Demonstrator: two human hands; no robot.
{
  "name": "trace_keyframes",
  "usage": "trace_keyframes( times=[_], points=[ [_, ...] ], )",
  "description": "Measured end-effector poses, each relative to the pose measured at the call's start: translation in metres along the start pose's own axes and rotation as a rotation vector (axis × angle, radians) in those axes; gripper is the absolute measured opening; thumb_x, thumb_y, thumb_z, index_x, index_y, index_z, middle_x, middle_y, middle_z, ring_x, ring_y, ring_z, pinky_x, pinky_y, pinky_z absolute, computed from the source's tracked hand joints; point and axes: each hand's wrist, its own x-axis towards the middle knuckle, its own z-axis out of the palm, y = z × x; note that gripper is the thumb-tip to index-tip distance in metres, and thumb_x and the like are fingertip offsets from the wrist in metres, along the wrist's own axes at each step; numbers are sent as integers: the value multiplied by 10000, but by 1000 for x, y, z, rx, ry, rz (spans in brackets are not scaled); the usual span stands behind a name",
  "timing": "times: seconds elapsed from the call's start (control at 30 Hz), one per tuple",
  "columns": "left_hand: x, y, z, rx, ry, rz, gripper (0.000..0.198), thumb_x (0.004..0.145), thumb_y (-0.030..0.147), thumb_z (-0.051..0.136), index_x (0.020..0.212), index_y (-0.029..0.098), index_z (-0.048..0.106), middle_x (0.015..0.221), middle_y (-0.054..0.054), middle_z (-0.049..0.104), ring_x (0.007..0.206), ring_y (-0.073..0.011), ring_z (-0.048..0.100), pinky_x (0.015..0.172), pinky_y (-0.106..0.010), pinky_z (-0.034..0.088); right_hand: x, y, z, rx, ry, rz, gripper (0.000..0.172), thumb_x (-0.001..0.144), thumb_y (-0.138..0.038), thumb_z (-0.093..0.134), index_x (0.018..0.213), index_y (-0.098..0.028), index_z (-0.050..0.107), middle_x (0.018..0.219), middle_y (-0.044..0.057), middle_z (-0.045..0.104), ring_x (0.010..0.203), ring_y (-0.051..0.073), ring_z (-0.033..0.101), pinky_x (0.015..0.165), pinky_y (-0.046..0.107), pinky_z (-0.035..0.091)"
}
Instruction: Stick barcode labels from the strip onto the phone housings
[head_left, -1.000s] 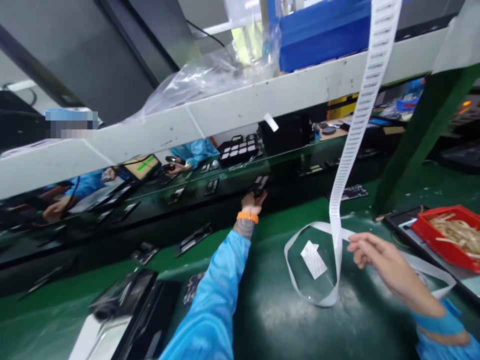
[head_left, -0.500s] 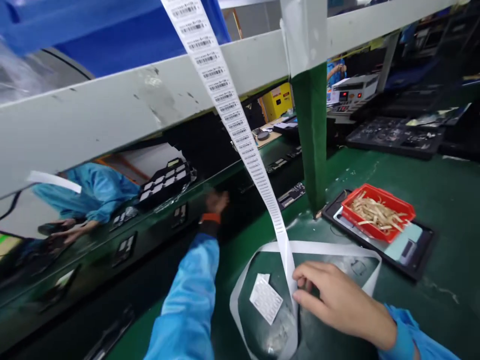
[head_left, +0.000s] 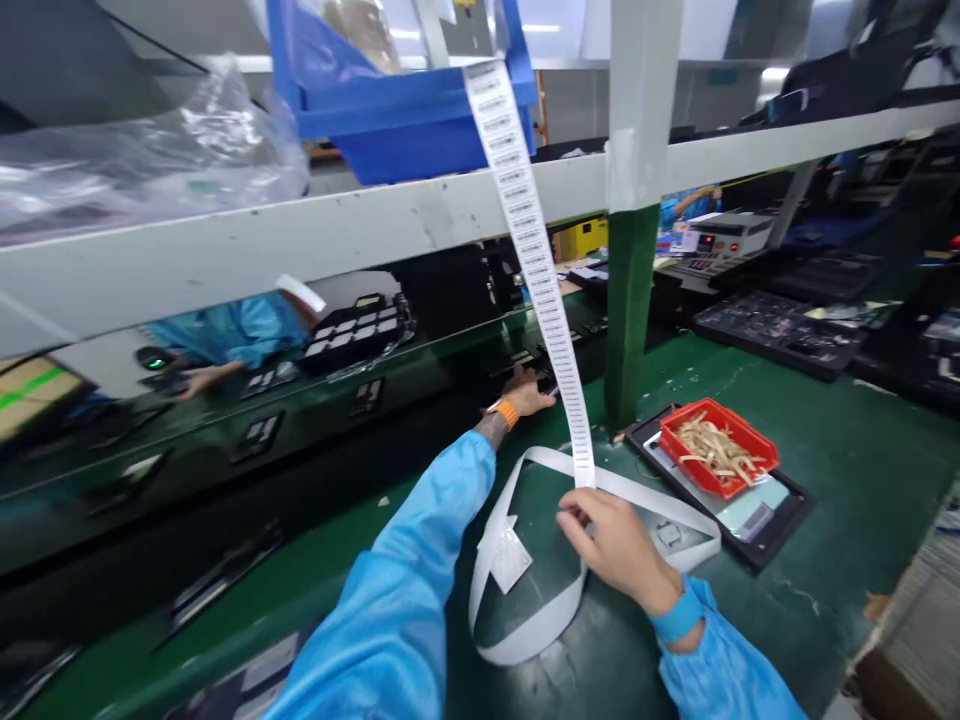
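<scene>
Backing tape (head_left: 540, 638) curls in a loose loop on the green bench (head_left: 847, 500), so good handling, I judge, means keeping that loop flat and letting the right hand (head_left: 611, 545) guide the barcode label strip (head_left: 536, 250) straight, without a twist. Fingertips would do best on its edges, off the printed faces. Farther out, the left hand (head_left: 525, 392) calls for a light touch along the rim of the dark module (head_left: 551, 388), its sleeve away from the labels.

As for placement, the right hand's curled fingers are at the lower end of the label strip, just in front of it; I cannot tell whether they pinch it. A small white sheet (head_left: 511, 560) lies to their left, within the loop. Beyond, the left hand reaches out with fingers partly spread, and the module is right at its fingertips, beside a long dark track (head_left: 319, 425). Whether it is gripped, I cannot tell. Farther up, the strip runs past the white shelf beam (head_left: 360, 240) to a blue bin (head_left: 412, 135).
</scene>
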Motion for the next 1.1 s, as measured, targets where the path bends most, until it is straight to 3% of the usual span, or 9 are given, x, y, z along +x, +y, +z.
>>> trace_keyframes(
  times=[0.13, 0.23, 0.33, 0.43, 0.6, 0.7, 0.83, 1.03, 1.1],
  points=[
    [-118, -21, -38, 27, 17, -22, 614, 725, 437, 798, 1214, 150, 564, 1083, -128, 674, 1004, -317, 654, 909, -416, 497, -5, -9, 16, 277, 155, 133, 248, 953, -333, 551, 1148, -197, 619, 975, 93, 732, 803, 205, 700, 750, 347, 578],
    [-207, -16, -30, -90, 72, 23, 769, 717, 441, 806, 1360, 170, 483, 1223, -149, 657, 1100, -331, 648, 983, -440, 491, -7, -26, 39, 602, 100, 209, 569, 945, -376, 575, 1455, -200, 394, 1243, 140, 677, 955, 210, 712, 835, 379, 602],
    [-255, -8, -20, -204, 176, -26, 864, 698, 375, 818, 1442, 152, 439, 1438, -215, 525, 1340, -391, 509, 1141, -498, 382, -4, -40, 59, 708, 28, 207, 621, 921, -292, 583, 1489, -212, 347, 1329, 129, 647, 1137, 219, 674, 1011, 416, 541],
    [-270, -14, -28, -420, 4, 18, 951, 677, 305, 835, 1509, 188, 389, 1507, -190, 468, 1397, -378, 452, 1173, -496, 356, 0, -41, 70, 653, 43, 245, 510, 862, -237, 607, 1357, -203, 492, 1296, 108, 666, 1181, 230, 651, 1042, 419, 517],
    [-274, -37, -37, -909, -346, -100, 922, 724, 188, 729, 1534, 245, 292, 1348, -156, 588, 1011, -260, 693, 787, -370, 583, -2, -35, 74, 682, 43, 330, 362, 889, -359, 602, 1193, -163, 598, 1092, 83, 730, 1052, 239, 687, 900, 387, 565],
    [-271, -40, -23, -868, -187, -167, 748, 717, 206, 762, 1397, 177, 452, 1128, -116, 688, 853, -214, 699, 718, -318, 562, -7, -38, 74, 613, 29, 320, 360, 936, -480, 575, 1078, -157, 644, 927, 50, 728, 902, 215, 690, 786, 320, 553],
    [-264, -35, -4, -818, 131, -178, 371, 790, 337, 774, 1092, 143, 682, 1031, -83, 723, 914, -193, 669, 804, -283, 527, -17, -41, 74, 443, -4, 253, 494, 1004, -574, 430, 806, -171, 637, 773, 27, 674, 750, 184, 629, 685, 286, 502],
    [-262, -28, -6, -1446, 128, -398, 450, 717, 416, 854, 1001, 118, 672, 832, -56, 721, 692, -166, 672, 701, -300, 546, -26, -45, 77, 427, 20, 132, 423, 966, -398, 562, 1338, -222, 465, 976, 37, 656, 681, 162, 649, 592, 292, 538],
    [-263, -26, -10, -1545, 91, -441, 418, 739, 396, 843, 987, 112, 662, 804, -66, 722, 688, -180, 687, 708, -316, 559, -27, -47, 77, 324, 51, 62, 388, 947, -317, 583, 1310, -235, 470, 1056, 61, 634, 647, 142, 638, 570, 291, 541]
  ],
)
